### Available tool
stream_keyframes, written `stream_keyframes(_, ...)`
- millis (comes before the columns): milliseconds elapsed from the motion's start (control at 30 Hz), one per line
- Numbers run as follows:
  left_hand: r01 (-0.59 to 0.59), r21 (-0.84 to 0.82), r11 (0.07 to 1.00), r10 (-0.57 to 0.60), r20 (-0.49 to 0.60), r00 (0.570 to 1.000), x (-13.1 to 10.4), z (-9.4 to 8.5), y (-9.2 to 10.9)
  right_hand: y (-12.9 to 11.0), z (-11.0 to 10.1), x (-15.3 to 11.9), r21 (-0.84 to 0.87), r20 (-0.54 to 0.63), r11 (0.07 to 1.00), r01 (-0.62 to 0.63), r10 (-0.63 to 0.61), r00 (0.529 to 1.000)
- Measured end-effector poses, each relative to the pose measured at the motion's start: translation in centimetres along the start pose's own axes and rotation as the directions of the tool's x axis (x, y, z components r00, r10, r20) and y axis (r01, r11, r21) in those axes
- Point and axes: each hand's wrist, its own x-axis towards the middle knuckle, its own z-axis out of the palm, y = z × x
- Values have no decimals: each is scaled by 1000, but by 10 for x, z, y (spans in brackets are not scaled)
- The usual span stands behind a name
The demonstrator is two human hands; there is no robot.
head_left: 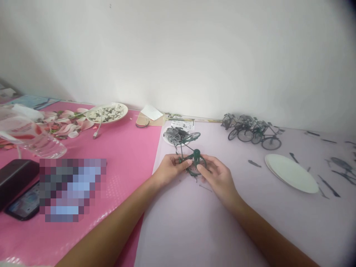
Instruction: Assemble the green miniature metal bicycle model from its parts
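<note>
Between my hands, just above the pale table sheet, is a small dark green model bicycle (pixel 196 155). It is tilted, with one wheel close to me and the other pointing away. My left hand (pixel 172 168) pinches it on the left side near the close wheel. From the right, my right hand (pixel 216 174) grips the same end with thumb and fingers. My fingers cover part of the wheel and frame. Beyond the model lies a white plate (pixel 167 139) heaped with grey and black wheels and parts. A thin dark piece (pixel 205 188) lies below my hands.
Several model bicycles (pixel 250 129) stand by the wall. At right are a white oval plate (pixel 289 173) and loose dark parts (pixel 329 186). On the pink cloth (pixel 125 167) at left are a plastic bottle (pixel 30 129), a phone (pixel 23 204), a plate of pale bits (pixel 122 111) and a cable (pixel 96 134).
</note>
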Motion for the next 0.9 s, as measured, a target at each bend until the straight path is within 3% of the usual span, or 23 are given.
stream_keyframes(133,13,1,1000,-13,-108,994,1,1,-3,-9,-13,5,-226,-119,961,163,-193,974)
stream_keyframes(200,6,-25,1000,-11,-189,982,3,2,-6,-17,-24,8,-362,-91,906,220,-270,959)
stream_keyframes(300,-32,-72,997,10,-276,961,6,4,-11,-28,-39,10,-526,273,812,251,-119,955)
stream_keyframes(400,-50,-90,995,19,-309,951,7,4,-14,-32,-45,10,-607,432,751,260,37,901)
stream_keyframes(700,-38,-47,998,23,-301,954,6,5,-12,-36,-34,3,-671,547,670,318,158,822)
stream_keyframes(900,-9,-34,999,-2,-297,955,5,8,-5,-38,-25,-8,-736,553,571,364,197,809)
